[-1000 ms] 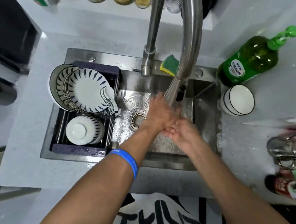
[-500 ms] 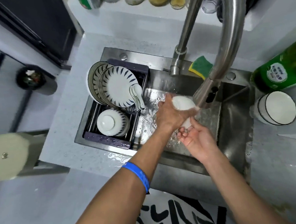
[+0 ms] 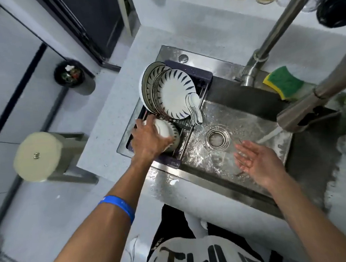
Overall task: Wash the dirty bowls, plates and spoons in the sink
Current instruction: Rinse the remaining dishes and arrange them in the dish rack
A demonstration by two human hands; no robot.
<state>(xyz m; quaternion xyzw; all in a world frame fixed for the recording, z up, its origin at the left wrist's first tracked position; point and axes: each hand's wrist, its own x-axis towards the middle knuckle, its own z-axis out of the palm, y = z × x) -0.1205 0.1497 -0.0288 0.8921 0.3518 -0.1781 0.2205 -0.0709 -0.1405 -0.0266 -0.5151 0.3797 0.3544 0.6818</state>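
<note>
The left hand (image 3: 148, 139) gripped a white bowl (image 3: 166, 130) atop the stacked bowls in the drying rack (image 3: 192, 73). The right hand (image 3: 256, 163) hovered over the sink (image 3: 246, 103), fingers relaxed, holding nothing.

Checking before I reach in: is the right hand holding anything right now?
No, the right hand is open and empty, palm up over the sink near the running water.

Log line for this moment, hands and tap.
left hand: grips bowl on rack | right hand: open, empty, over sink | tap: running
</note>
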